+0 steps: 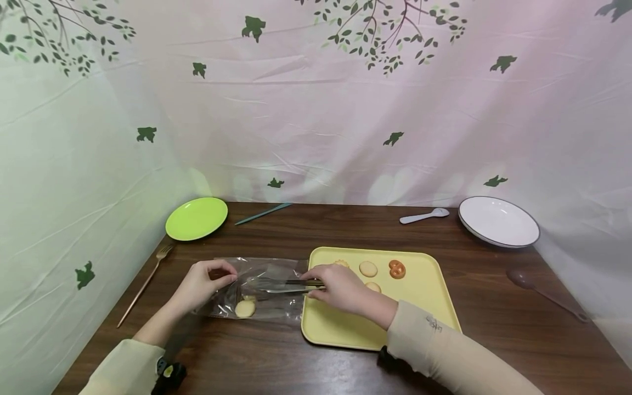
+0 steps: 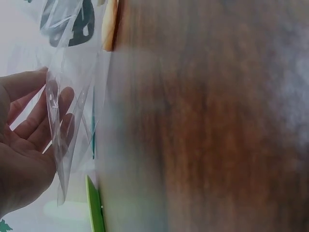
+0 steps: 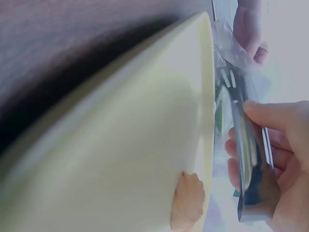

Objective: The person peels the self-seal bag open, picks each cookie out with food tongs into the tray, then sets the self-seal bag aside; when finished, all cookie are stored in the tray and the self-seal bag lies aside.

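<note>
Thumb and fingers of my left hand (image 1: 202, 285) pinch the upper left part of a clear plastic bag (image 1: 278, 314), and the film stands lifted in the left wrist view. A round pale cookie (image 1: 245, 308) lies inside the bag, near its lower left. My right hand (image 1: 343, 288) grips metal tongs (image 3: 251, 159), with the thumb on one arm and fingers round the other. The tongs' slotted heads reach left into the bag. Below the right hand is a yellow tray (image 1: 415, 312), with several cookies (image 1: 368, 268) and a pretzel (image 1: 397, 269) on it.
At the back left stand a green plate (image 1: 197, 219) and a thin teal utensil (image 1: 264, 213). A copper-coloured fork (image 1: 148, 285) lies along the left edge. Toward the right are a pale spoon (image 1: 424, 216), a white dish (image 1: 498, 220) and a brown ladle (image 1: 523, 278). Patterned cloth walls surround the table.
</note>
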A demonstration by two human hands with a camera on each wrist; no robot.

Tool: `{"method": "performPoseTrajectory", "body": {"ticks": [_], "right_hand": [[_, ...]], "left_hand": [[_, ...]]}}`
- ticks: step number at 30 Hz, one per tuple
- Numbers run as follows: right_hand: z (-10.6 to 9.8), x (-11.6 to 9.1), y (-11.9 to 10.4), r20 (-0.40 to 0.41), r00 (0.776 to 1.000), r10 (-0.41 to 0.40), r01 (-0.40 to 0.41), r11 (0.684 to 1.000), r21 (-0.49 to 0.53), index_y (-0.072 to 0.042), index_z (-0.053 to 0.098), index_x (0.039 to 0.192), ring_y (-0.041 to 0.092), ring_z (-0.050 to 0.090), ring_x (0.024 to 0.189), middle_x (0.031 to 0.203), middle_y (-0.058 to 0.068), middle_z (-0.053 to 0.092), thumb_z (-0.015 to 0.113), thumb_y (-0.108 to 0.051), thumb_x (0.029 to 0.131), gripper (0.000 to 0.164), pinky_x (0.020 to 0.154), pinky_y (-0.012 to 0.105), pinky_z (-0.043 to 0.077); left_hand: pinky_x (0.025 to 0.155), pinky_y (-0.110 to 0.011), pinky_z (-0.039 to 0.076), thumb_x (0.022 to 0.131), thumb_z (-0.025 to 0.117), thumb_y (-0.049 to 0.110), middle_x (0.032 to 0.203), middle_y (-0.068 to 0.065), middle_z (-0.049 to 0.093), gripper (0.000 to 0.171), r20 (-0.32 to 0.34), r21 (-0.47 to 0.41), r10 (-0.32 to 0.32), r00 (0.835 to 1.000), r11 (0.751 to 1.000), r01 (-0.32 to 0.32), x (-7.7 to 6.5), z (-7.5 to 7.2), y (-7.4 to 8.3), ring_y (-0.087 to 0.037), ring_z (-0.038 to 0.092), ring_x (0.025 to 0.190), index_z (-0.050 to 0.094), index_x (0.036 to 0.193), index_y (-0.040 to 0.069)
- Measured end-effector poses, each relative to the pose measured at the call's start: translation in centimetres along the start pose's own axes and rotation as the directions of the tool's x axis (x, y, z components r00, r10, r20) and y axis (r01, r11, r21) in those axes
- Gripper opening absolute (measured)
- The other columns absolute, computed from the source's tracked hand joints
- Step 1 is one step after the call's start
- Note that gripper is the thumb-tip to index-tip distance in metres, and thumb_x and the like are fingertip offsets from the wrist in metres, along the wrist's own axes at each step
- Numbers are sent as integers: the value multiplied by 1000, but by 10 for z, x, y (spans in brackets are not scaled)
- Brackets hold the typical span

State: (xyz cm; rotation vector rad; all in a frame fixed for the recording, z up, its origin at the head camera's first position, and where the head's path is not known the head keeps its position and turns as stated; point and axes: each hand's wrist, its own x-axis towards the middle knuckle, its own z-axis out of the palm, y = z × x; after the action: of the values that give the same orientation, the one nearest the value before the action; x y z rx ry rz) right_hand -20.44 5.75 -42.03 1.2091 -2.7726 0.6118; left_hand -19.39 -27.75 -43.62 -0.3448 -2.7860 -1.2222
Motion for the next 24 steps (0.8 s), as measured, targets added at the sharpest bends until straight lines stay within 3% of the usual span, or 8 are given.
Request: {"method": "performPoseTrajectory", "body": {"ticks": [9,16,24], "right_hand": [[5,0,1,84,995,-43,44,999,-3,-17,64,120,14,63,101,117,-2,66,74,-30,82,41,83,31,51],[8,3,-4,55,997,-49,52,997,-49,-20,65,118,13,63,103,116,-5,66,73,-34,83,38,81,32,52],[4,4,-3,35,999,16,-12,996,-93,-21,64,120,13,63,100,114,-5,66,72,-35,83,40,78,32,52]], "left_hand": [[60,-25,48,84,73,19,84,4,66,5,14,-20,-8,1000,1000,8,-1,1,0,-10,60,72,71,87,15],[61,-25,49,84,73,19,84,5,67,5,14,-21,-5,1000,1000,6,-1,1,1,-10,60,73,71,87,16],[60,-26,48,84,73,20,84,5,67,5,15,-22,-7,1000,1000,8,1,2,-1,-11,60,73,71,86,16]]}}
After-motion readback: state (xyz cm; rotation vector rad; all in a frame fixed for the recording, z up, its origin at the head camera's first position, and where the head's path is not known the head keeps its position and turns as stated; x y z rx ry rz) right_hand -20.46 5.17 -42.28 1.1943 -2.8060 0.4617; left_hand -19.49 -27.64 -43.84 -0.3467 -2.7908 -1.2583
